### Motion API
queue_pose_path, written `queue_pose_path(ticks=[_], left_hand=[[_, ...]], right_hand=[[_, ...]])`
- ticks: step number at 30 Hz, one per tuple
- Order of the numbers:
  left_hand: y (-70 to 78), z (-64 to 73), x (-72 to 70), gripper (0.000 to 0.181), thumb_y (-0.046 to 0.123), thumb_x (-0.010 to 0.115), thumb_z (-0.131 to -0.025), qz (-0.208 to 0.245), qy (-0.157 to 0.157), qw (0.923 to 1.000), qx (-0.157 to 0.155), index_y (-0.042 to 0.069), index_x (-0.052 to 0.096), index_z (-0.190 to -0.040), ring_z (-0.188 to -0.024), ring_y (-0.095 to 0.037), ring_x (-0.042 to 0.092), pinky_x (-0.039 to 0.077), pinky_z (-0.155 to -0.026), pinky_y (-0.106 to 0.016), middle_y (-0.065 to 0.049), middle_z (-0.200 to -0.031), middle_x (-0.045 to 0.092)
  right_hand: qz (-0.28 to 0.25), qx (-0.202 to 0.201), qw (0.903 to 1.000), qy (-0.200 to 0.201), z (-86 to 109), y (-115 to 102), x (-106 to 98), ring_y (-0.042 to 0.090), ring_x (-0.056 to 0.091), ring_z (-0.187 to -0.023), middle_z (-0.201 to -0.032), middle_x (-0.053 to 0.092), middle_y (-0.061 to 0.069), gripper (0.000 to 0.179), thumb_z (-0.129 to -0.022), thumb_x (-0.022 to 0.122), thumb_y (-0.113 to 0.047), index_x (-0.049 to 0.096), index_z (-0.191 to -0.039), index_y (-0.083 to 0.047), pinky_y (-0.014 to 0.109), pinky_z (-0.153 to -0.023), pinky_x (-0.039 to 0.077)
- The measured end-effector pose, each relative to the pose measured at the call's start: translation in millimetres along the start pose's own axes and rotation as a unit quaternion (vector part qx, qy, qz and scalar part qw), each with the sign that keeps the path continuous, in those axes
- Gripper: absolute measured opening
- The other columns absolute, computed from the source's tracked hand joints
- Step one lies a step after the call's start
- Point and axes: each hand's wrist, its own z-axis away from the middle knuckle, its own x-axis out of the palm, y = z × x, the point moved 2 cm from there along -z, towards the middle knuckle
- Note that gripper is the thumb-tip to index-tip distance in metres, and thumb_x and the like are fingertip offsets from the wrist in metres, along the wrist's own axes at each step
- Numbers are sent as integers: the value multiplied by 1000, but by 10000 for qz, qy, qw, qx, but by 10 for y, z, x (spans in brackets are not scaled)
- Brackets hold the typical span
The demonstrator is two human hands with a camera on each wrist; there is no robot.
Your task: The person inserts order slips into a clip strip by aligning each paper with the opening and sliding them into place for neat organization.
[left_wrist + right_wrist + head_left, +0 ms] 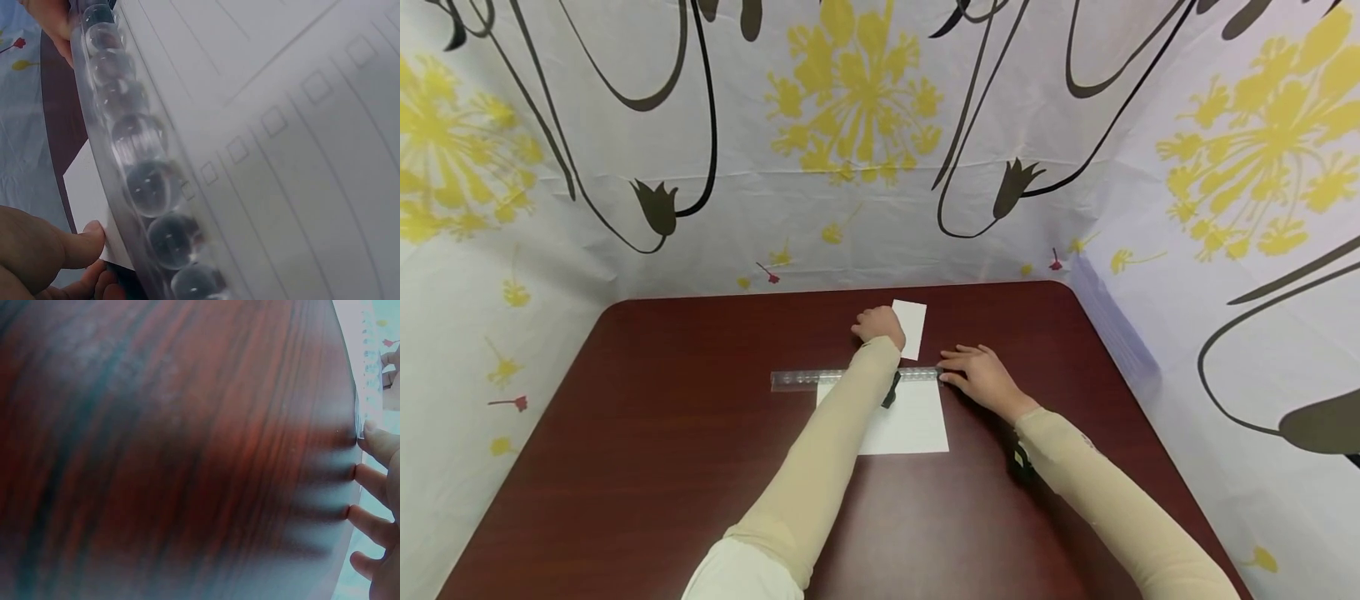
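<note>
Large white sheet lies flat on the dark wooden table, nearest the body, under the left forearm. Along its far edge sits a clear ruler with a row of bubble-like lenses. Right hand, fingers extended and relaxed, touches the ruler's right end; judged best to press down firmly there so the straightedge cannot pivot. Beyond the ruler, left hand curls its fingers on the near-left corner of a small white paper; pull slowly, flat.

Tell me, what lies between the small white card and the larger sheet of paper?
In the head view, a clear ruler crosses between the small card and the sheet, with the left hand beside the card.
</note>
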Motion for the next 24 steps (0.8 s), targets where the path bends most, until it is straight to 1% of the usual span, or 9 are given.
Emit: queue_pose_path(ticks=[6, 8, 13, 17, 18, 19, 20, 22, 24], left_hand=[[-15, 22, -41, 39, 22, 70, -90, 44, -84, 9999, 81, 4, 65, -124, -111, -29, 61, 53, -94, -48, -16, -124, 66], [-28, 14, -50, 38, 20, 70, -90, 126, -77, 9998, 122, 3, 65, -123, -109, -30, 63, 53, -93, -48, -16, -122, 67], [-89, -45, -31, 27, 12, 71, -89, 562, -59, 9983, 101, 4, 70, -114, -104, -32, 69, 54, -93, -48, -15, -114, 72], [-156, -94, -38, 23, 10, 69, -89, 1009, -282, 9945, 39, 3, 71, -111, -102, -34, 70, 54, -98, -50, -15, -111, 73], [-175, -96, -51, 22, 10, 67, -89, 1116, -335, 9932, 42, 3, 71, -110, -99, -34, 71, 54, -97, -50, -15, -109, 73], [-189, -92, -73, 21, 10, 66, -90, 1221, -380, 9918, 47, 3, 70, -109, -97, -34, 71, 55, -95, -49, -15, -107, 73], [-205, -83, -101, 19, 9, 64, -90, 1358, -440, 9897, 61, 3, 70, -107, -92, -31, 71, 57, -90, -46, -15, -103, 73], [-236, -52, -161, 14, 9, 60, -92, 1649, -524, 9848, 147, 2, 70, -100, -78, -27, 68, 58, -75, -39, -15, -95, 72], [-270, -11, -231, 11, 10, 61, -92, 1936, -560, 9793, 196, 3, 69, -95, -69, -24, 63, 55, -62, -35, -14, -89, 71]], right_hand=[[10, 40, 10000, 49, 3, 5, 9, 37, 53, -135, -136, 65, 7, 33, -95, 65, -32, 71, -124, -16, 64, -114, 33], [16, 42, 10000, 68, 1, 8, 12, 36, 53, -135, -135, 65, 6, 33, -95, 65, -32, 71, -124, -16, 64, -113, 34], [-15, 19, 9999, 123, -1, 9, 10, 36, 54, -134, -134, 66, 6, 32, -95, 66, -32, 72, -122, -16, 63, -113, 35], [-14, -3, 9999, 143, 0, 11, 10, 37, 54, -134, -134, 66, 7, 32, -95, 66, -31, 72, -123, -16, 63, -112, 35], [-12, -8, 9999, 144, 1, 12, 10, 37, 54, -134, -134, 66, 7, 32, -95, 66, -31, 72, -123, -16, 63, -112, 35], [-19, -7, 9999, 143, 3, 11, 9, 37, 54, -134, -135, 66, 7, 32, -95, 66, -31, 71, -123, -16, 63, -113, 35], [-21, -7, 9999, 145, 5, 9, 7, 37, 54, -134, -135, 65, 7, 32, -95, 66, -31, 71, -123, -16, 63, -113, 35], [-31, -8, 9999, 141, 11, 4, 3, 37, 54, -134, -135, 65, 7, 33, -95, 66, -31, 71, -123, -16, 64, -113, 34], [-29, 13, 9999, 122, 17, 2, 0, 37, 53, -134, -136, 65, 7, 33, -95, 65, -31, 71, -124, -16, 64, -113, 34]])
